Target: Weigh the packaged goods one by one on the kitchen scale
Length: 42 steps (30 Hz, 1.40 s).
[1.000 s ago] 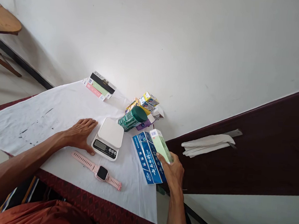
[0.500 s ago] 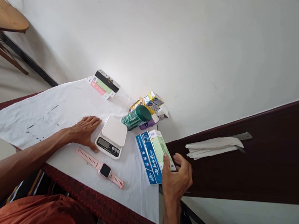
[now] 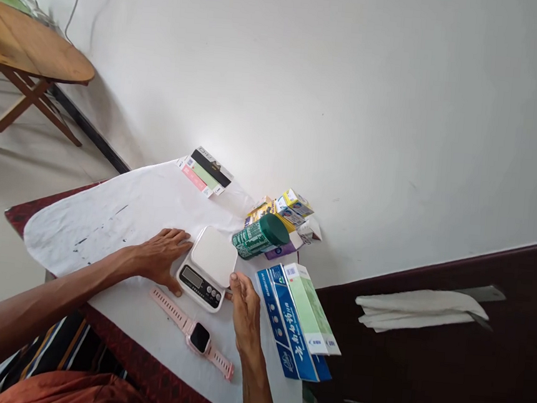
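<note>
A white digital kitchen scale point(image 3: 214, 256) sits on the white cloth with its display and buttons toward me. My left hand point(image 3: 162, 258) lies along the scale's left side, open, fingers stretched and thumb by the front corner. At the opposite edge, my right hand point(image 3: 246, 309) has its thumb and curled fingers on the scale's side; the fingers are partly hidden. In front of the scale lies a pink smartwatch point(image 3: 199, 338) with its strap spread out. Just behind it on the right stands a green lidded jar point(image 3: 258, 237), touching or very near the scale.
Right of my right hand are a blue toothpaste box point(image 3: 280, 328) and green-white boxes point(image 3: 308, 308) on it. Small yellow boxes point(image 3: 294, 205) and a purple box point(image 3: 286, 248) stand behind the jar. More boxes point(image 3: 205, 172) lie by the wall. A wooden table point(image 3: 37, 49) stands far left.
My right hand has left the blue and green boxes and moved left to the scale's right edge. My left hand stays beside the scale. The view has shifted, showing more of the wooden table.
</note>
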{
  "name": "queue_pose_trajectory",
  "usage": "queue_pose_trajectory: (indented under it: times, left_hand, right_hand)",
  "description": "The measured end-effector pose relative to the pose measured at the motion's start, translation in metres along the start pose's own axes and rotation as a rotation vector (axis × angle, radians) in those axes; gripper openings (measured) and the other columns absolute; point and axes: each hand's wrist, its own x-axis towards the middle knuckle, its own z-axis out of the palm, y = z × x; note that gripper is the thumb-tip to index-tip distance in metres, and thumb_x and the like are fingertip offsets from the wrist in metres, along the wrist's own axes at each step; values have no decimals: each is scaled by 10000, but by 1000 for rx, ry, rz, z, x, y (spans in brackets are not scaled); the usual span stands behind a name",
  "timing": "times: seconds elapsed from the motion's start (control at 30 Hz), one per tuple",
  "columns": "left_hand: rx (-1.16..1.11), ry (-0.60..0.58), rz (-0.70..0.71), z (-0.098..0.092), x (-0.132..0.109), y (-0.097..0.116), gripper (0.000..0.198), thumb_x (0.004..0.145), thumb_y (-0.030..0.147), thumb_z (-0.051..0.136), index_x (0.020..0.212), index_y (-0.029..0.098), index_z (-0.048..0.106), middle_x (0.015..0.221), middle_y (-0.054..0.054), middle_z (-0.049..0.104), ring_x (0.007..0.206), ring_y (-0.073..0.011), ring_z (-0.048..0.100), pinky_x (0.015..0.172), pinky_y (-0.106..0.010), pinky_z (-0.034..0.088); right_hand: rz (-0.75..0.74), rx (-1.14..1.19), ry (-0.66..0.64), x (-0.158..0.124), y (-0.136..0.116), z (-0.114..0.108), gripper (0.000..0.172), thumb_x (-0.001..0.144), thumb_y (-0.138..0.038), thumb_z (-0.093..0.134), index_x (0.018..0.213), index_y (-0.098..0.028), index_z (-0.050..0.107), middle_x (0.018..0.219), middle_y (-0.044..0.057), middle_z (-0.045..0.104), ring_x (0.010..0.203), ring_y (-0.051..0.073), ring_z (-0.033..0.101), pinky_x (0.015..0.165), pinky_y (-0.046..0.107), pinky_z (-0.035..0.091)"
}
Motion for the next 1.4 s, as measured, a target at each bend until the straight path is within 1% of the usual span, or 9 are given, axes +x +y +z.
queue_pose_trajectory:
  times: [0.1,0.2,0.4,0.5,0.63,0.83,1.1,1.27,1.4]
  left_hand:
    - [-32,-28,-20,-14,-13,-5,950,642,764,724,1360,172,538,1450,-181,495,1380,-379,426,1157,-486,292]
    - [-110,-54,-58,-33,-21,-14,927,678,812,664,1357,190,562,1435,-159,523,1341,-368,469,1127,-473,332]
    - [-235,-89,-169,-59,19,-39,838,821,849,462,1286,169,620,1262,-152,638,1153,-340,614,977,-440,448]
    - [-375,0,-116,-49,57,-51,774,905,765,420,1341,143,564,1325,-166,618,1205,-311,605,1001,-404,455]
    - [-472,72,-45,-24,87,-58,602,1004,603,354,1322,136,560,1290,-151,644,1147,-240,639,992,-348,489]
    - [-463,90,72,-8,86,-57,537,1032,549,317,1277,169,608,1227,-119,673,1139,-236,640,1026,-347,471]
    - [-547,129,120,-8,90,-65,412,1032,434,380,1083,171,694,1099,-114,726,1018,-246,671,949,-358,490]
    - [-624,139,72,-5,92,-74,303,996,238,420,1087,164,700,1154,-87,733,1042,-209,674,966,-303,478]
    - [-684,135,65,-5,93,-77,289,967,222,443,1039,155,715,1096,-61,754,1004,-207,679,926,-285,499]
  right_hand:
    - [98,81,-133,0,-12,0,654,915,-696,483,1263,-166,646,1198,150,736,1049,301,719,801,398,593]
    - [50,-159,-78,15,-30,-2,630,889,-709,497,1139,-166,696,1014,152,776,940,328,733,808,434,564]
    - [-358,-435,49,117,-93,24,516,962,-591,446,1149,-157,655,1087,157,742,1037,305,677,912,416,490]
    - [-418,-506,-12,188,-119,58,490,936,-423,525,1319,-121,567,1333,193,630,1266,323,537,1022,450,428]
    - [-365,-538,-73,263,-127,97,623,845,-385,648,1388,-112,508,1420,211,552,1313,355,485,1007,479,433]
    - [-333,-522,-151,308,-116,116,487,811,-403,696,1238,-187,605,1267,139,656,1174,320,563,939,459,454]
    - [-428,-387,-12,276,-116,98,337,848,-437,632,1061,-178,597,1108,130,671,993,258,590,912,419,451]
    - [-519,-256,106,184,-105,46,373,831,-517,682,1017,-204,604,1020,107,693,927,266,632,847,400,499]
    - [-467,-287,25,98,-81,6,379,863,-518,682,1065,-205,613,1028,92,709,949,259,665,842,374,522]
